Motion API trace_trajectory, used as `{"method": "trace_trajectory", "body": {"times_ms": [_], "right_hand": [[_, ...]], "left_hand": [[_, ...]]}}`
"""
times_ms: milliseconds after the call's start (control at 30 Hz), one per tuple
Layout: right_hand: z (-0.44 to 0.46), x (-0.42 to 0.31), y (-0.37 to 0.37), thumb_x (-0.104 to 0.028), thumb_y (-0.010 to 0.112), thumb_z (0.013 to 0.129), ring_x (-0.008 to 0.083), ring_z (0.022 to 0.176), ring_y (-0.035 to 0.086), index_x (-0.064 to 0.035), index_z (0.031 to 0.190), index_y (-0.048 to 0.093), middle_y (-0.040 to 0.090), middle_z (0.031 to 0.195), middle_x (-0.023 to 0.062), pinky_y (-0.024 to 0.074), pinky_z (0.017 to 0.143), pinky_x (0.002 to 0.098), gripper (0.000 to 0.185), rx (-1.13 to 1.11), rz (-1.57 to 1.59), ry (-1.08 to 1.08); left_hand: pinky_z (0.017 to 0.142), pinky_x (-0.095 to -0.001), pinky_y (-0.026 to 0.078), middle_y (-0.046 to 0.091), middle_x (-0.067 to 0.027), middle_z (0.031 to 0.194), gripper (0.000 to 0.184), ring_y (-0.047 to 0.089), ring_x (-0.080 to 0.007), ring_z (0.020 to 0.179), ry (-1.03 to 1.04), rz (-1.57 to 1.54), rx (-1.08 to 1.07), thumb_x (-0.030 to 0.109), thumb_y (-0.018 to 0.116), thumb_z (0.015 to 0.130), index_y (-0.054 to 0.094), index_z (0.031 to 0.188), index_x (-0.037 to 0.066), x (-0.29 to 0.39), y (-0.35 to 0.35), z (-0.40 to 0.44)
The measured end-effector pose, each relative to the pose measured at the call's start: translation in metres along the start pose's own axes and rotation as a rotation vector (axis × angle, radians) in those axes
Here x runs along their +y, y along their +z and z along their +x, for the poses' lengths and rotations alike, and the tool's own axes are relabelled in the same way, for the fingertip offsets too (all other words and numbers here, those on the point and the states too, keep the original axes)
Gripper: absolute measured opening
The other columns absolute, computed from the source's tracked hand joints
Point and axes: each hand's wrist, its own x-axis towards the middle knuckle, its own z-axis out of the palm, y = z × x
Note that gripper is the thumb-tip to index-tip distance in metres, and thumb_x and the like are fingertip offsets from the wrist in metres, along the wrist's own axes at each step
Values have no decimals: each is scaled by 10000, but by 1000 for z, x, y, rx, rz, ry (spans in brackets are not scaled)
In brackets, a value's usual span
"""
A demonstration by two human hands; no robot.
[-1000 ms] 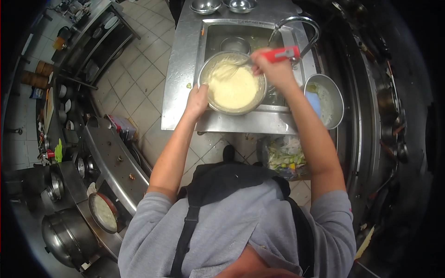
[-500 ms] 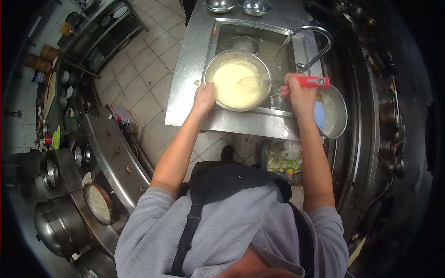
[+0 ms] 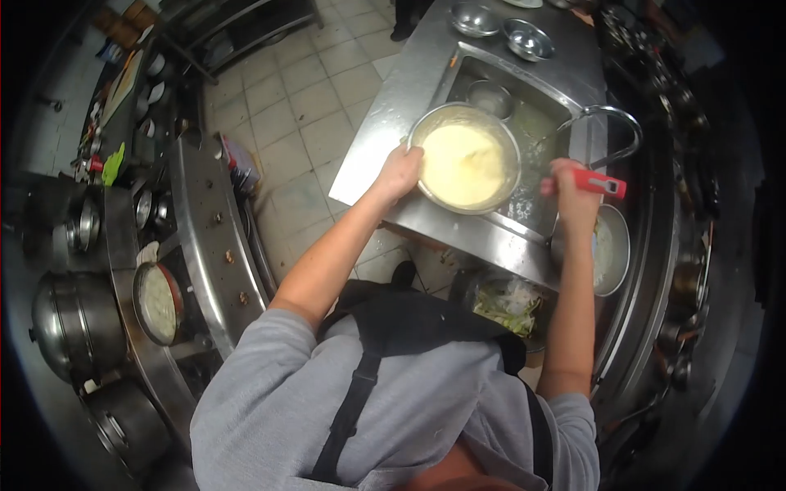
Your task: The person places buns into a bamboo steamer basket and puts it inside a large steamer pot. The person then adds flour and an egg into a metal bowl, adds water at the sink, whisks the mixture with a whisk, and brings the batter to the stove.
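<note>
A round metal bowl holds a smooth pale yellow batter and sits over the front of the sink. My left hand grips its left rim, thumb on the inner side. To the right of the bowl, my right hand is wrapped round a red-handled tool with a grey inset on the handle. The tool's working end is blurred, so its kind does not show. Marks swirl across the batter's surface.
A steel sink with a curved faucet lies beneath. A small bowl rests inside. At right is a wide pan; a bin of vegetable scraps stands below. A pan of white food sits on the left counter.
The view has turned, so the sink and bowl appear further right. My left hand stays on the bowl's rim, and the red-handled tool is still in my right hand, beside the bowl.
</note>
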Motion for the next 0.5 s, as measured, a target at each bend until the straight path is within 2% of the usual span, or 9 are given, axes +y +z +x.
{"method": "trace_trajectory", "body": {"times_ms": [67, 133, 167, 200, 267, 300, 333, 467, 500], "right_hand": [[-7, -3, 29, -180, 676, 910, 163, 650, 675, 28, 950, 661, 678, 790, 93, 566, 590, 285, 212, 59, 16, -8], [-18, -16, 42, -178, 659, 915, 161, 661, 674, 30, 933, 665, 676, 803, 93, 569, 591, 288, 209, -333, -26, 65], [-7, -17, 28, -200, 662, 919, 159, 662, 674, 31, 943, 670, 677, 799, 88, 568, 598, 283, 233, -383, -71, 27], [12, -7, 18, -223, 670, 921, 152, 662, 673, 29, 957, 671, 677, 801, 80, 566, 606, 269, 255, -348, -82, 9], [3, -19, 59, -233, 674, 915, 139, 651, 665, 21, 962, 675, 682, 795, 80, 558, 596, 274, 258, -80, -7, -44], [-4, -15, 81, -232, 674, 913, 136, 648, 663, 17, 954, 677, 684, 791, 80, 555, 596, 277, 252, -239, 10, -53], [-8, -8, 95, -231, 674, 912, 132, 646, 661, 12, 947, 680, 686, 787, 79, 552, 595, 280, 246, -400, 28, -57], [13, -22, 120, -236, 679, 910, 133, 633, 658, 7, 934, 685, 683, 763, 76, 547, 595, 287, 244, -515, -71, -23], [15, -23, 140, -218, 676, 906, 132, 625, 656, 9, 928, 685, 679, 752, 73, 547, 593, 287, 228, -389, -40, -13]], "left_hand": [[871, -334, 469, 655, -175, 1084, 469, 604, -211, 981, -22, 58, -33, 263, 411, 958, 566, 1220, -94, -2, -3, -5], [857, -331, 476, 662, -170, 1057, 471, 611, -213, 952, 27, 35, 54, 266, 411, 958, 568, 1217, -95, -11, -10, 4], [821, -329, 485, 667, -167, 1009, 463, 620, -214, 901, 62, 17, 89, 276, 419, 962, 585, 1165, -105, -12, -19, 3], [821, -329, 485, 667, -167, 1009, 463, 620, -214, 901, 62, 15, 95, 276, 419, 962, 585, 1165, -105, -13, -29, 4], [791, -326, 489, 669, -158, 969, 451, 623, -213, 859, 55, 15, 111, 282, 429, 967, 588, 1114, -113, -5, -45, -11], [782, -323, 488, 666, -149, 956, 435, 617, -202, 850, 20, 10, 126, 282, 438, 969, 588, 1080, -112, 4, -56, -18], [789, -320, 483, 660, -140, 965, 430, 607, -187, 864, 1, -32, 189, 278, 444, 968, 581, 1097, -108, -26, -71, 0], [811, -311, 475, 652, -140, 1016, 432, 602, -186, 902, -48, -29, 244, 274, 449, 966, 564, 1139, -106, -6, -114, -33], [818, -307, 472, 650, -141, 1036, 439, 602, -187, 915, -66, -8, 222, 273, 449, 966, 552, 1161, -107, -11, -118, -35]]}}
